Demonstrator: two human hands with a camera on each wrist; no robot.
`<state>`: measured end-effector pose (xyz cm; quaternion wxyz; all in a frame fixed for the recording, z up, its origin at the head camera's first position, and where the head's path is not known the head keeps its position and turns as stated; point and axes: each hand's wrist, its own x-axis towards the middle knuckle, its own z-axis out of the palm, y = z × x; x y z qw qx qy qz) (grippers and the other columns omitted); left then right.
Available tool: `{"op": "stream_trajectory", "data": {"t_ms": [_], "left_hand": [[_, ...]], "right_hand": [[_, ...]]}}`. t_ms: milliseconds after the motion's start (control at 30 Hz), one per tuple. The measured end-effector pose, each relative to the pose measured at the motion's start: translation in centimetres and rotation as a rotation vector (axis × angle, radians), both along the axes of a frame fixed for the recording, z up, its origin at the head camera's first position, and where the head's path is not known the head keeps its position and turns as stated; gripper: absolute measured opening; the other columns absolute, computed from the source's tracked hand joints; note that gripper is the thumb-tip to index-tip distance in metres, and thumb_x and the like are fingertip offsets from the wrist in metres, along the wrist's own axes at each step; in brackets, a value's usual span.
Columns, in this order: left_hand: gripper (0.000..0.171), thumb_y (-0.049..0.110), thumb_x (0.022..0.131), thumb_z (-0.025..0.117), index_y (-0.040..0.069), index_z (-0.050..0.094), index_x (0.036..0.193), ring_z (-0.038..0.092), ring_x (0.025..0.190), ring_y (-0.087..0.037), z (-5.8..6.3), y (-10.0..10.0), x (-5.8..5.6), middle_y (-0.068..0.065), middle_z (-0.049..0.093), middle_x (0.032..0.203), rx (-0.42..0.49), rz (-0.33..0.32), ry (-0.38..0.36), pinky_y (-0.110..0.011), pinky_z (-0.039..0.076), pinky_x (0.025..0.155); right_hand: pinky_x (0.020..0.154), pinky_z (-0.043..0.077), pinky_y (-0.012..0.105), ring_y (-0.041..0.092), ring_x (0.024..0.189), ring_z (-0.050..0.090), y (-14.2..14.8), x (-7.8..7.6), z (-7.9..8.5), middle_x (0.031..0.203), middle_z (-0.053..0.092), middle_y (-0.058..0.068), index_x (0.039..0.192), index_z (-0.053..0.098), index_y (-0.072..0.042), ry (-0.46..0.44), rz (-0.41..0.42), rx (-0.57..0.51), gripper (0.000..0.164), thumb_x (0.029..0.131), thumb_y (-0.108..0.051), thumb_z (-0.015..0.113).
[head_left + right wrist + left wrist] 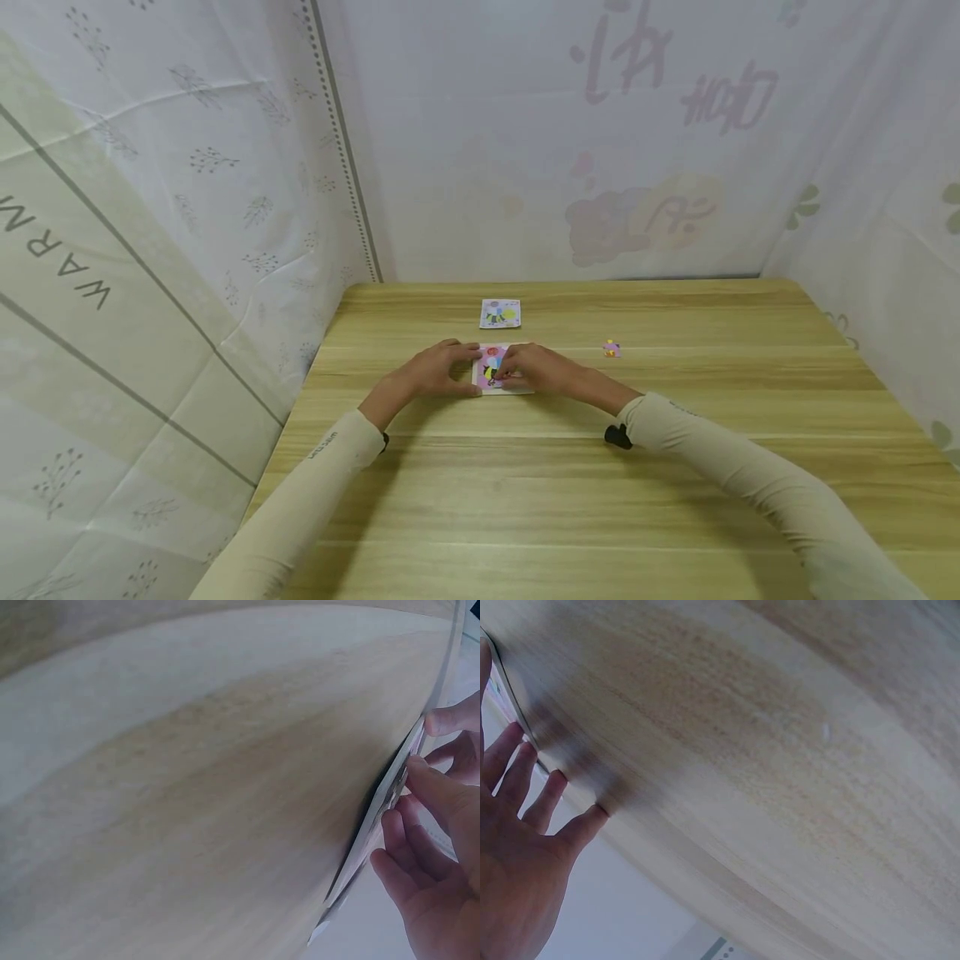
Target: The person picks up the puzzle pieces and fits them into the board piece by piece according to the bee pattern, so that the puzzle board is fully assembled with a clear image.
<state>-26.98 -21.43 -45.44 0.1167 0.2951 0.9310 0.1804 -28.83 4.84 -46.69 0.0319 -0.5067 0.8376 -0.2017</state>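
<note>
A small jigsaw puzzle board (pixel 486 385) with a bee picture on pink lies flat on the wooden table. My left hand (pixel 441 369) rests at its left side, index finger near the upper corner and thumb at the lower one. In the left wrist view, the fingers of the left hand (pixel 525 825) are spread along the board's edge. Over the board's right half, my right hand (pixel 542 369) pinches a puzzle piece with thumb and fingertips close against the picture; the fingers mostly hide the piece. The right wrist view shows the right hand (pixel 442 825) at the thin board (pixel 360 855).
Behind the board lies a picture card (pixel 500 314) with a similar bee. A loose purple puzzle piece (pixel 612 348) with an orange mark sits to the right on the table (pixel 480 500). Printed curtains (pixel 480 167) hang around the table's back and sides.
</note>
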Motion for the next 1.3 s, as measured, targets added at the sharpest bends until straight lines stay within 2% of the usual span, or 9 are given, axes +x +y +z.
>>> {"op": "stream_trajectory", "data": {"t_ms": [233,967,1300], "left_hand": [[0.076,0.051,0.091,0.078,0.015,0.053,0.153,0.037,0.150,-0.032,0.0,0.1,0.0,-0.003,0.043,0.163,-0.012,0.003,-0.003,-0.054,0.035,0.120],[0.076,0.052,0.091,0.078,0.014,0.054,0.153,0.039,0.149,-0.033,-0.3,0.0,0.0,-0.005,0.044,0.162,-0.008,-0.006,0.025,-0.054,0.036,0.118],[0.077,0.050,0.091,0.078,0.012,0.053,0.153,0.038,0.149,-0.034,0.0,0.1,0.3,-0.006,0.044,0.162,-0.016,0.003,0.010,-0.054,0.034,0.120]], "right_hand": [[0.084,0.058,0.027,0.013,0.096,0.069,0.0,0.2,0.1,0.102,0.074,0.004,0.107,0.081,-0.006,-0.020,0.004,0.011,0.013,0.098,-0.011,0.074],[0.092,0.057,0.037,0.019,0.103,0.068,0.5,0.5,0.0,0.108,0.074,0.006,0.111,0.080,-0.007,0.008,-0.004,0.026,0.015,0.099,-0.011,0.072],[0.096,0.056,0.040,0.021,0.110,0.067,3.8,0.0,0.4,0.118,0.071,0.008,0.119,0.078,-0.007,-0.009,-0.149,0.055,0.023,0.099,-0.016,0.073]]}}
